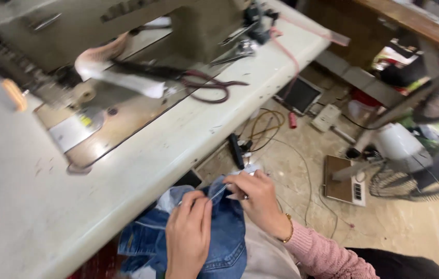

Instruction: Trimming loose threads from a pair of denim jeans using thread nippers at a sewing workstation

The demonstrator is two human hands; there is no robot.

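Tabletop (33,206), off-white, fills the left side; sewing machine (100,41) sits on it at top, with dark-red-handled scissors (209,85) just right of the machine's base plate.

Below the tabletop edge, blue denim garment (224,237) is bunched in the person's lap, low centre.

Left hand (188,235): grip closed, fingertips pinching a fold of the denim at its upper edge.

Right hand (258,199): just beside the left, grip closed on the same denim edge plus a small pale piece (248,169); can't tell what that piece is. Gold bracelet (287,230) at the wrist, pink knit sleeve (328,256) behind it.

Both hands sit close together, off the tabletop, over the lap.

Right of the hands: floor (426,232) with loose cables (268,124), a white power strip (325,118) and a fan (410,155) lying at the far right.
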